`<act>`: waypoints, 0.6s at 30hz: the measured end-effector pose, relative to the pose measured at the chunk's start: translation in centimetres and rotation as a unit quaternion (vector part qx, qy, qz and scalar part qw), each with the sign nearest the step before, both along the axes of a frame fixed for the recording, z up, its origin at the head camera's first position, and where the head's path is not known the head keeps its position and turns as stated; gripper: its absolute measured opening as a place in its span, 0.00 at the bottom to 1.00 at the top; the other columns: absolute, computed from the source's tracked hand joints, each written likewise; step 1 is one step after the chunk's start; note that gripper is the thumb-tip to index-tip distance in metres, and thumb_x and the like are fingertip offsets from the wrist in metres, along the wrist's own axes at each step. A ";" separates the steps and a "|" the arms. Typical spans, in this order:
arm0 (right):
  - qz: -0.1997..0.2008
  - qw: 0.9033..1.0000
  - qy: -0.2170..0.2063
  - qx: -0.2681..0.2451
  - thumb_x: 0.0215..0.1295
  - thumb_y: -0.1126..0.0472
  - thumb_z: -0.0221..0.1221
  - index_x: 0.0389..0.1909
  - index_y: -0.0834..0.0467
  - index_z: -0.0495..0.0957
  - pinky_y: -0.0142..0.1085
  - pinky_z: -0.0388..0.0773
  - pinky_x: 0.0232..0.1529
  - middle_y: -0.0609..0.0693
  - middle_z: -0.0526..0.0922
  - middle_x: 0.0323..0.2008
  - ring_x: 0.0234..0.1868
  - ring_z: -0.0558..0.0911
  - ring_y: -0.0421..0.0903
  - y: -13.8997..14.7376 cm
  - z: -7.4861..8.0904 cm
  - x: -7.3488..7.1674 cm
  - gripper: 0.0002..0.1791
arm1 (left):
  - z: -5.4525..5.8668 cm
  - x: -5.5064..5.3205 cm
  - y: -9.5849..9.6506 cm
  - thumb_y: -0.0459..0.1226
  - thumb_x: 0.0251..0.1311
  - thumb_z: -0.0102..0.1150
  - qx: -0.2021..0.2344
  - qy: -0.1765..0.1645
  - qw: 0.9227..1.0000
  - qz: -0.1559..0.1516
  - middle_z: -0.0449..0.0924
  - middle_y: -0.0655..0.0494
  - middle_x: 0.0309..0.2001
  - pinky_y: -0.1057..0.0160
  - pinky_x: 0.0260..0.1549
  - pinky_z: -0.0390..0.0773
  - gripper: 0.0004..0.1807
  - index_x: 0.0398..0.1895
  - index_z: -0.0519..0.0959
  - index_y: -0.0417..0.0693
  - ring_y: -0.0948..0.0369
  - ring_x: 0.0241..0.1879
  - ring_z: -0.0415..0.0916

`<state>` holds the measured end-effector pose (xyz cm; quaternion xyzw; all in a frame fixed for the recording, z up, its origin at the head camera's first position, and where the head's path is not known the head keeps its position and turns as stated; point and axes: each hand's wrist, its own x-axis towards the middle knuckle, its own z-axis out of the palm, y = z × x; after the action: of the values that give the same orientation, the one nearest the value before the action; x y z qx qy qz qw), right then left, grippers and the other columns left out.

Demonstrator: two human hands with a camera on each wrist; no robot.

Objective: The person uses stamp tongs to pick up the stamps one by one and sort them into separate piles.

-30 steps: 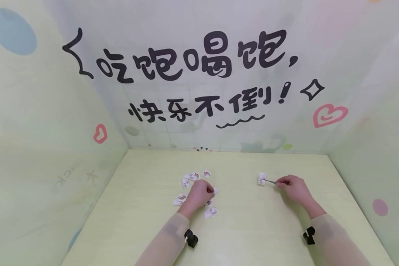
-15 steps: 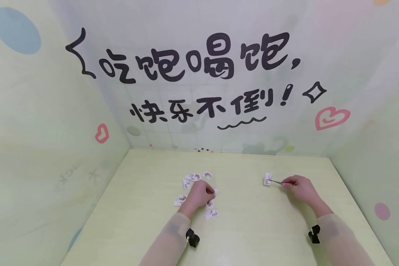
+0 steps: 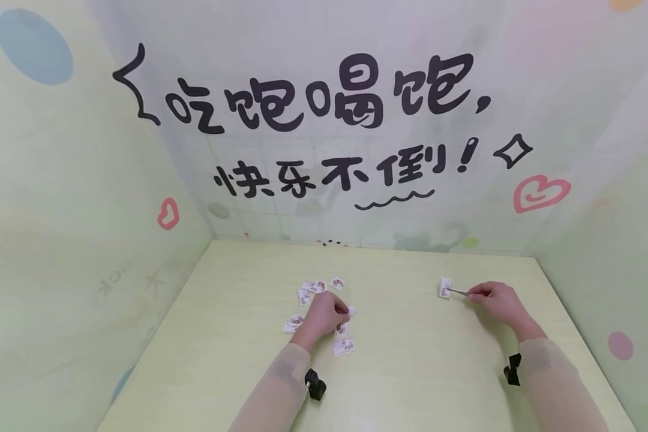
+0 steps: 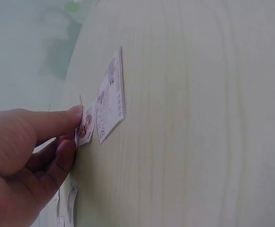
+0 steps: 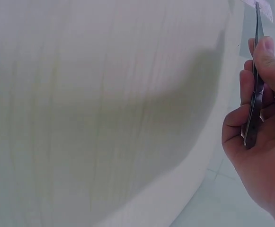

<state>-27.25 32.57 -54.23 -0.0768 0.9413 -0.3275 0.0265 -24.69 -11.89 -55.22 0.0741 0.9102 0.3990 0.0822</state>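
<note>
With thumb and fingers, my right hand (image 3: 499, 303) holds thin metal tweezers (image 5: 255, 94). Their tips grip a small pale postage stamp (image 3: 445, 288) over the right part of the table; only a corner of this stamp (image 5: 262, 8) shows in the right wrist view. My left hand (image 3: 324, 315) is among the stamps at left centre, thumb and fingers pinched together on a stamp (image 3: 352, 310), mostly hidden behind them. Right beside its fingertips lies a stamp with a brown picture (image 4: 85, 125). A larger stamp with a toothed edge (image 4: 111, 97) lies close to that one.
Several more stamps lie around the left hand: a cluster beyond it (image 3: 314, 286), one at the far side (image 3: 338, 282) and an overlapping pair on its left (image 3: 294, 324). Printed walls enclose the table (image 3: 399, 372) at the back and sides.
My right hand has moved to the right, carrying the stamp in the tweezers with it. The left hand stays in place among the stamps. The head view has shifted slightly.
</note>
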 end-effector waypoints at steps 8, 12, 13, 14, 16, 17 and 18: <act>-0.005 1.000 -0.031 0.002 0.76 0.61 0.64 0.47 0.68 0.87 0.43 0.73 0.39 0.59 0.86 0.41 0.39 0.77 0.51 0.8 -0.2 -0.1 0.12 | -0.1 0.1 0.0 0.29 0.60 0.77 0.001 -0.006 1.000 -0.002 0.87 0.57 0.31 0.62 0.36 0.85 0.04 0.36 0.90 0.42 0.63 0.30 0.80; -0.008 1.000 -0.026 0.004 0.76 0.61 0.65 0.47 0.68 0.87 0.44 0.73 0.41 0.60 0.86 0.42 0.40 0.77 0.52 1.0 -0.3 -0.1 0.12 | -0.2 0.1 0.0 0.30 0.60 0.77 0.001 -0.007 1.000 -0.001 0.87 0.58 0.31 0.62 0.37 0.84 0.03 0.36 0.90 0.43 0.63 0.30 0.80; -0.010 1.000 -0.023 0.005 0.76 0.62 0.65 0.47 0.67 0.87 0.45 0.74 0.42 0.61 0.87 0.43 0.40 0.78 0.53 1.0 -0.3 -0.1 0.11 | -0.3 0.0 -0.1 0.30 0.60 0.77 0.002 -0.005 1.000 -0.002 0.87 0.58 0.31 0.62 0.37 0.84 0.03 0.35 0.91 0.43 0.64 0.30 0.81; -0.011 1.000 -0.022 0.004 0.76 0.62 0.65 0.47 0.67 0.87 0.46 0.74 0.42 0.62 0.87 0.43 0.41 0.78 0.54 1.1 -0.2 -0.1 0.11 | -0.3 0.0 -0.1 0.30 0.60 0.77 0.003 -0.002 1.000 -0.003 0.87 0.58 0.31 0.62 0.37 0.84 0.03 0.35 0.91 0.42 0.64 0.30 0.81; -0.010 1.000 -0.018 0.004 0.76 0.63 0.64 0.47 0.68 0.87 0.49 0.75 0.44 0.64 0.87 0.45 0.43 0.79 0.56 1.0 -0.1 -0.1 0.10 | -0.4 -0.1 -0.2 0.30 0.60 0.77 0.003 0.001 1.000 -0.003 0.87 0.58 0.31 0.62 0.37 0.84 0.03 0.35 0.91 0.42 0.64 0.30 0.81; -0.011 1.000 -0.018 0.003 0.76 0.63 0.64 0.47 0.68 0.87 0.50 0.76 0.45 0.64 0.87 0.46 0.43 0.80 0.57 1.0 0.0 -0.1 0.10 | -0.3 -0.1 -0.2 0.30 0.60 0.77 0.004 0.001 1.000 -0.003 0.87 0.59 0.31 0.62 0.37 0.84 0.03 0.35 0.91 0.42 0.64 0.31 0.81; -0.011 1.000 -0.017 0.002 0.76 0.63 0.65 0.47 0.67 0.87 0.50 0.76 0.46 0.64 0.87 0.46 0.44 0.80 0.57 0.9 0.1 -0.1 0.10 | -0.3 -0.2 -0.2 0.30 0.60 0.77 0.004 0.000 1.000 -0.002 0.87 0.59 0.31 0.62 0.37 0.84 0.03 0.35 0.91 0.42 0.64 0.31 0.81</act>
<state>-27.30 33.50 -54.15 -0.0606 0.9421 -0.3274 0.0389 -24.86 -12.10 -55.54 0.0765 0.9085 0.4024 0.0827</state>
